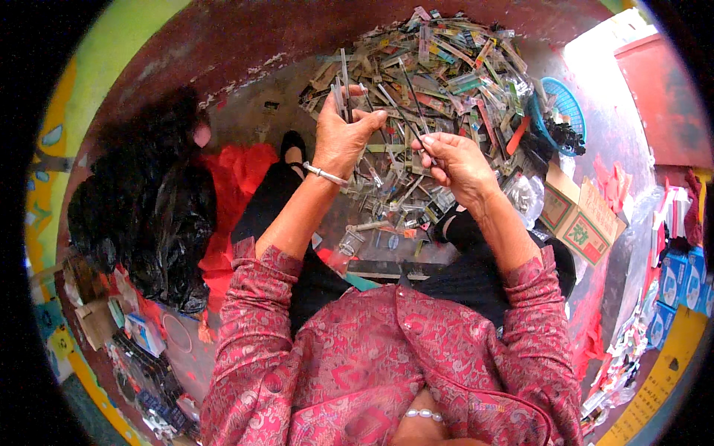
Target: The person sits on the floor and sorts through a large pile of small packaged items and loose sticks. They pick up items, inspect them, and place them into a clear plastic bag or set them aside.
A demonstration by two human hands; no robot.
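Note:
My left hand (343, 137) is closed around several thin dark and clear sticks (345, 83) that look like pen refills. They stand roughly upright out of the fist, and a pale bangle (325, 174) circles that wrist. To its right, my right hand (460, 165) pinches a few slim sticks (407, 113) of the same sort, dark with pale ends, slanting up and away to the left. Both hands are raised in front of a large heap (454, 78) of flat, narrow clear packets and loose pieces spread over the floor.
At the far right of the heap stands a blue plastic basket (563, 111) with black pieces inside. An opened cardboard box (582, 215) lies nearer on the right. Black plastic bags (141, 208) and red plastic sheeting (234, 186) fill the left side. Blue boxes (673, 279) are at the right rim.

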